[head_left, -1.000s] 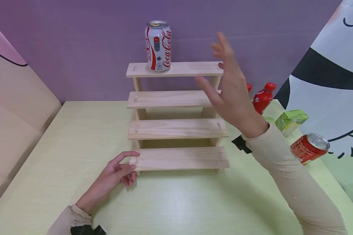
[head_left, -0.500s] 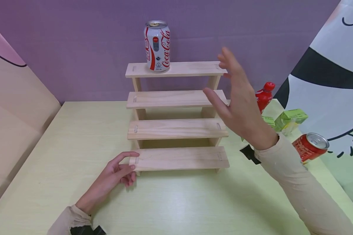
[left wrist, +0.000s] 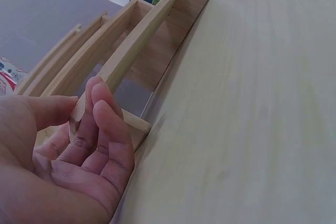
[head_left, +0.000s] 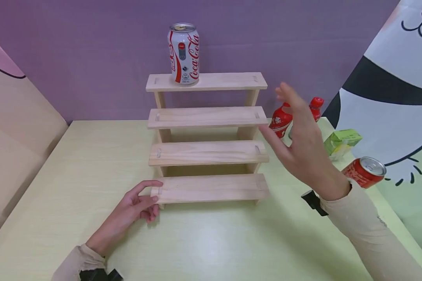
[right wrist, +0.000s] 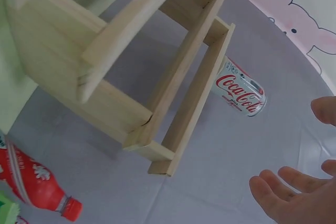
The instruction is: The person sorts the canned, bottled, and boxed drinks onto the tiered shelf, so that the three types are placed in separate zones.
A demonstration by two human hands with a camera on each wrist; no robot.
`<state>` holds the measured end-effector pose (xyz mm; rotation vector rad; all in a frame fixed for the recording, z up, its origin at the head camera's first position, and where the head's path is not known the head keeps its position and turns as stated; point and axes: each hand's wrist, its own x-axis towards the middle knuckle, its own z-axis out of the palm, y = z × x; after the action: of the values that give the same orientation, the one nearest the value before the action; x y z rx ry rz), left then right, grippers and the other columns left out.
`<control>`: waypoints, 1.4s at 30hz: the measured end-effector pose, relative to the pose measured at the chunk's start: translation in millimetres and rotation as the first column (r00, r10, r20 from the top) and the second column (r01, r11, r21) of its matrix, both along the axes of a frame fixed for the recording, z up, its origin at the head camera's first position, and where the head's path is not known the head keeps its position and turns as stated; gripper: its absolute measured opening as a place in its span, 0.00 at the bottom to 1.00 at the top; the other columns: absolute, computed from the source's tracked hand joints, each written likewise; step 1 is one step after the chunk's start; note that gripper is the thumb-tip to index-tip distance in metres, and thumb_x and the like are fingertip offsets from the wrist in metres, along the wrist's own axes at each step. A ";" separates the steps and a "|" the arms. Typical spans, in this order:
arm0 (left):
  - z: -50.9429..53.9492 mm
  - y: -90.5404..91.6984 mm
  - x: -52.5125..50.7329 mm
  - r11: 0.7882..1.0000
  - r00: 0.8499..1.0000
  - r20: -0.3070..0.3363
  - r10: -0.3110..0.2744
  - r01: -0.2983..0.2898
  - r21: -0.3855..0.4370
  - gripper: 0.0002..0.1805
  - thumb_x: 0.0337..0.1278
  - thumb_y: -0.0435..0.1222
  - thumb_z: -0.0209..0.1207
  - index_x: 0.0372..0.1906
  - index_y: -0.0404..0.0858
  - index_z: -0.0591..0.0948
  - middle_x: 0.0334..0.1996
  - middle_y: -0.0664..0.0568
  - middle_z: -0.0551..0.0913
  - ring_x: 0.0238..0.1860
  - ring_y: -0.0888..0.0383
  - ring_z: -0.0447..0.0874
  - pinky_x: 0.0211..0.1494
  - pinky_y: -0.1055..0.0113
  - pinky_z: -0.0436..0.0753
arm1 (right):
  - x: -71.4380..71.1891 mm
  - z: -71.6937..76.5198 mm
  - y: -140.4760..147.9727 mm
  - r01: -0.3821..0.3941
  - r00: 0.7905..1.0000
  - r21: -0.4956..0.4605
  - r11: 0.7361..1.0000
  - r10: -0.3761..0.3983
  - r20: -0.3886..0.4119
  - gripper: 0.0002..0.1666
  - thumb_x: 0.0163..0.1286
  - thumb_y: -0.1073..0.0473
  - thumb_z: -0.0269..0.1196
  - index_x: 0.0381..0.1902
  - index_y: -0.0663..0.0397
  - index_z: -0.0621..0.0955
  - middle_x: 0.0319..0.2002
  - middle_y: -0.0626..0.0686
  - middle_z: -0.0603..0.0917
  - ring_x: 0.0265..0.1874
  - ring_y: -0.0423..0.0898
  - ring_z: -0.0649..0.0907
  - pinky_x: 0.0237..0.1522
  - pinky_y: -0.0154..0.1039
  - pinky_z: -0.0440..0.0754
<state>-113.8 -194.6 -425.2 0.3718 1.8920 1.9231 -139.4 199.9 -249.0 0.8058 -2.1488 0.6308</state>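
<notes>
A four-tier wooden shelf (head_left: pixel 209 153) stands on the table, and a white Coca-Cola can (head_left: pixel 184 54) is upright on the left part of its top tier. My left hand (head_left: pixel 121 212) pinches the left end of the lowest tier; in the left wrist view the thumb and fingers of that hand (left wrist: pixel 79 166) lie on either side of the board's end. Right of the shelf, my right hand (head_left: pixel 304 146) is raised with spread fingers and holds nothing. The right wrist view has the can (right wrist: pixel 239 88) on the top tier, apart from the right hand (right wrist: pixel 299 198).
Right of the shelf stand red bottles (head_left: pixel 280 120), partly behind the right hand. Farther right are a green carton (head_left: pixel 342 142) and a red can (head_left: pixel 363 172), near the table's (head_left: pixel 211 242) right edge. A purple backdrop (head_left: pixel 109 58) rises behind.
My right hand has moved down and to the right, away from the upper tiers, uncovering a red bottle. The left hand keeps its hold. The head view has shifted slightly.
</notes>
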 end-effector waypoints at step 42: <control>-1.0 -1.3 -0.7 1.000 1.000 -0.007 -0.003 0.003 0.018 0.24 0.73 0.36 0.55 0.69 0.41 0.66 0.26 0.48 0.83 0.28 0.58 0.79 0.32 0.66 0.82 | 39.5 -78.4 93.6 0.397 0.904 -0.164 0.903 -0.354 0.242 0.46 0.63 0.69 0.67 0.76 0.45 0.62 0.70 0.58 0.68 0.66 0.39 0.68 0.62 0.20 0.61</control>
<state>-114.5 -195.9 -426.2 0.3868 1.8784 1.9412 -99.9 293.6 -327.5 0.2014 -2.2910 0.7433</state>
